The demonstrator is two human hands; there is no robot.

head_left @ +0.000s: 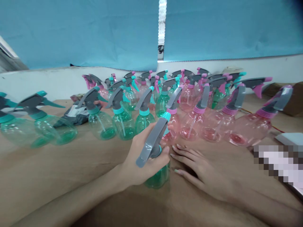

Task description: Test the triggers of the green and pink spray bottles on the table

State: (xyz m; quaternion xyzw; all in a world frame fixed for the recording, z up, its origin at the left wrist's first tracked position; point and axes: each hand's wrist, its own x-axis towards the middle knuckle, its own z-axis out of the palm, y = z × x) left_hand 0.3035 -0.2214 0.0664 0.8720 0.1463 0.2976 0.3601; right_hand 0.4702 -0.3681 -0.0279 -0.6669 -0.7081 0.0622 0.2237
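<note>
Curtains, blue, hang behind a wooden table. Plastic spray bottles stand packed across its far half: green ones to the left, pink ones to the right, all with grey trigger heads. Dark plastic bag lies behind the left group. Left hand closes firmly around the neck of a green spray bottle, its body below the fist, its trigger head angled across the palm. Right hand rests open and empty on the table, just beside the held bottle and near a pink spray bottle, not touching it.
</note>
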